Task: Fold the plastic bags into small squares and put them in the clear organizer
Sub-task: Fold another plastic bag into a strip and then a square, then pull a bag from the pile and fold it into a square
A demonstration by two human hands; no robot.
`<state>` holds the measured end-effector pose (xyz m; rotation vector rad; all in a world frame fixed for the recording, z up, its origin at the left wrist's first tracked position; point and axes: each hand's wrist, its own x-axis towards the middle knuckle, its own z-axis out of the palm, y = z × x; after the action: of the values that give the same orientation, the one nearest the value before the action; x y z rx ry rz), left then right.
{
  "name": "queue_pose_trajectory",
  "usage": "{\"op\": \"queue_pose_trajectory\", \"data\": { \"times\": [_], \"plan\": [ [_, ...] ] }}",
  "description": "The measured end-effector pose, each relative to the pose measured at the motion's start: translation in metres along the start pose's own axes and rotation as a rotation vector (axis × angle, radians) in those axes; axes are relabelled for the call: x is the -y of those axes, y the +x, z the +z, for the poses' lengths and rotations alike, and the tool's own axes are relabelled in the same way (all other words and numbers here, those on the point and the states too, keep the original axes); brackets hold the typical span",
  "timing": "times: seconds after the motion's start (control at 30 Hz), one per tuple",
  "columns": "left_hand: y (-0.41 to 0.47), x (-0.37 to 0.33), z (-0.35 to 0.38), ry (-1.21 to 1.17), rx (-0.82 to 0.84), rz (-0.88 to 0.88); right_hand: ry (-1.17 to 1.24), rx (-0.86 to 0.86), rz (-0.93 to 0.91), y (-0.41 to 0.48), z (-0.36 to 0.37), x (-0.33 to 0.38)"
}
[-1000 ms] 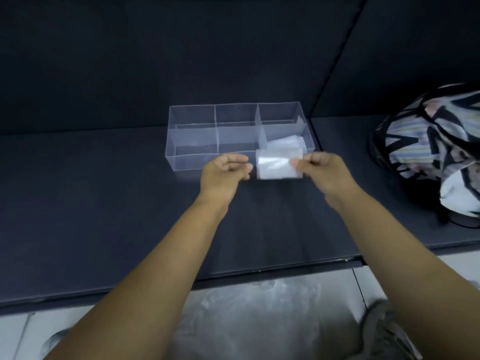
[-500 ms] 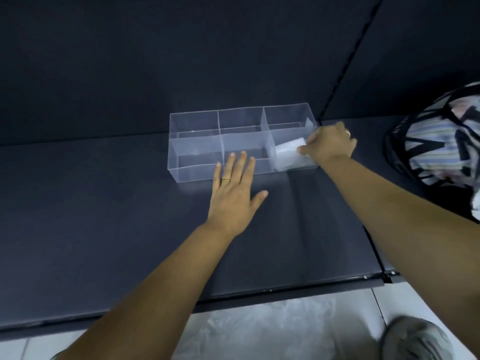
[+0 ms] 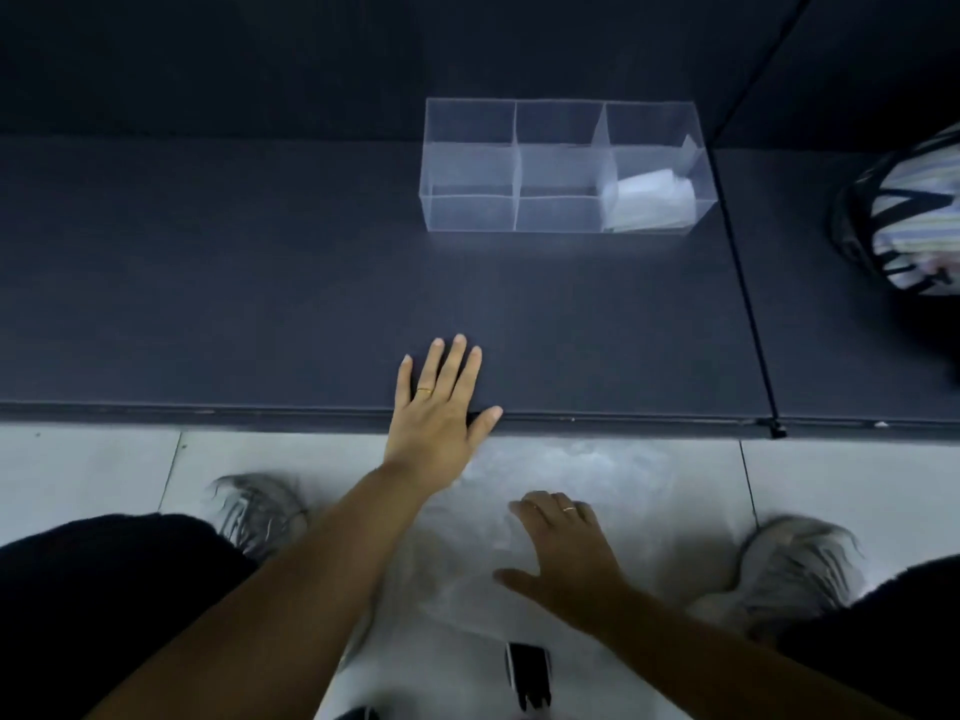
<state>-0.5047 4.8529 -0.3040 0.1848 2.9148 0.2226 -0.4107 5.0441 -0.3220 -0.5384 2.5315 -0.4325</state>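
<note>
Gold-ringed left hand: lies flat with straight fingers, palm down, on the front edge of the tabletop; the thumb is spread to the side and it holds nothing.
Right hand: lower, over the floor, thumb wide apart, also wearing a ring; the fingers bend down into the loose plastic and their tips are hidden, so I cannot tell whether they grip it.
Loose plastic bags: a crumpled clear heap on the floor under and around the right hand, just in front of the tabletop edge.
Shoes: one grey shoe to the left of the heap and one to the right, both blurred.
Floor: pale tiles with thin dark joints.
Black object: small, near the bottom edge, too blurred to name.
Tabletop: dark matte grey, with a thin rim along the front.
Seam: a dark line splitting the tabletop from a second panel on the right.
Clear organizer: well apart from both hands, toward the back of the tabletop, just left of the seam; six compartments, three across and two deep.
Folded plastic bags: pale folded squares in the organizer's front right compartment.
Patterned bag: striped black, white and pastel, on the right panel at the frame edge.
Back wall: dark and plain, rising straight behind the tabletop.
</note>
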Motion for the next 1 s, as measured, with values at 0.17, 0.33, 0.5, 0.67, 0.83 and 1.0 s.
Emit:
{"op": "queue_pose_trajectory", "data": {
  "times": [0.17,0.33,0.5,0.67,0.83,1.0],
  "plan": [
    [0.006,0.003,-0.002,-0.005,0.077,-0.002,0.034,-0.207,0.137,0.006,0.014,0.008],
    [0.015,0.0,-0.034,-0.363,0.217,-0.073,0.482,-0.33,0.073,0.016,-0.075,0.009],
    [0.005,0.0,-0.096,-1.267,0.595,-0.195,0.797,-0.519,0.136,0.021,-0.177,-0.004],
    [0.002,-0.029,-0.111,-1.406,0.361,-0.205,0.864,-0.655,0.277,0.027,-0.218,-0.013],
    [0.006,-0.022,-0.118,-1.63,0.112,-0.432,0.828,-0.525,0.371,0.021,-0.229,-0.037],
    [0.008,-0.01,-0.116,-0.952,-0.149,-0.526,1.01,-0.385,0.282,0.011,-0.225,-0.047]
  ]
}}
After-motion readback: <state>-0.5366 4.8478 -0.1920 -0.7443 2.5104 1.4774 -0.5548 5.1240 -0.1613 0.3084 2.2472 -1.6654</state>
